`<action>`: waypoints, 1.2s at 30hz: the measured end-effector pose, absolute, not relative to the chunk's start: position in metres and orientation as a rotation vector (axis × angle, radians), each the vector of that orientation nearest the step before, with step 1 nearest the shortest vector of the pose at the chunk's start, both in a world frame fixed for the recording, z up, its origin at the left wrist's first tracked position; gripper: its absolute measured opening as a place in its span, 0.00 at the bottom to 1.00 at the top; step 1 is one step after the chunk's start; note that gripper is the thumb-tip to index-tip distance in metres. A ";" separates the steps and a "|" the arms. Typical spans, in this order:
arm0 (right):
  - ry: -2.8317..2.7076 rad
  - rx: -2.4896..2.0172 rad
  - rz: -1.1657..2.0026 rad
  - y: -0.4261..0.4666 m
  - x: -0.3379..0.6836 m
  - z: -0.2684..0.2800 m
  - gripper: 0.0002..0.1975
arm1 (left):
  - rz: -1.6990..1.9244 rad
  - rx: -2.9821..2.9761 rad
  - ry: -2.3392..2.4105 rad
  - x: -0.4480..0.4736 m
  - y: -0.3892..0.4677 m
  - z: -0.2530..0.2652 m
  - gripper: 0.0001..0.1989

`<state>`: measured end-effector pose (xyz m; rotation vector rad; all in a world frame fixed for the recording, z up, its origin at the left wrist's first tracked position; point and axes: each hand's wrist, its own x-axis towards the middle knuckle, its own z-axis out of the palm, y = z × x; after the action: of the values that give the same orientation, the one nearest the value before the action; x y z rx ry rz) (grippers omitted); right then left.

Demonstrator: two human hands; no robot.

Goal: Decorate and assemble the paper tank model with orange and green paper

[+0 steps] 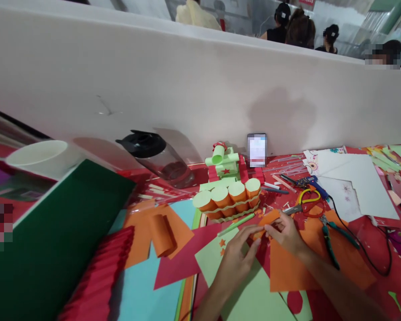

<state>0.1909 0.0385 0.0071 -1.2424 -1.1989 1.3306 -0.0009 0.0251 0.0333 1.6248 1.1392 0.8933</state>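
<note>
Orange paper strip (270, 218), bent into a curve, is held just above the tabletop (370, 240), between our left hand (239, 249) and our right hand (286, 232). Our fingers are clamped on it from both sides: the right thumb and forefinger pinch its right part, the left ones its lower left edge. They cover so much of it that we cannot tell whether it closes into a ring. Both our forearms are cut off by the lower edge of the view, and the right one passes over a flat orange sheet (287, 274), hiding part of it. We cannot read the phone (257, 150), its screen being pixelated. At the left, a dark green board (60, 240) runs out of view, as does the red pleated piece (102, 274) beside it.

Near our hands stand four paper rolls (235, 200) in a row, their sides orange, their flat round tops pale green, with wavy tan bands across the front. Behind them we see a pale green paper model (225, 168) built of tubes, with a red star. The bottle (167, 165) is see-through, with a black lid. We have scissors (309, 196) with smooth yellow handles to our right, near teal-handled pliers (326, 240).
</note>
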 end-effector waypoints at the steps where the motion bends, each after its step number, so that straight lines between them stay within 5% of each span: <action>1: -1.202 -1.238 1.331 0.038 0.191 0.007 0.16 | 0.891 1.625 1.138 -0.001 0.025 0.033 0.13; 36: -1.349 -1.105 1.230 0.049 0.193 0.009 0.15 | 1.020 1.354 1.160 0.004 0.022 0.029 0.23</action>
<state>0.1925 0.0493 0.0094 -1.1053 -1.3486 1.2298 0.0041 0.0221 0.0291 1.3539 1.1597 1.0203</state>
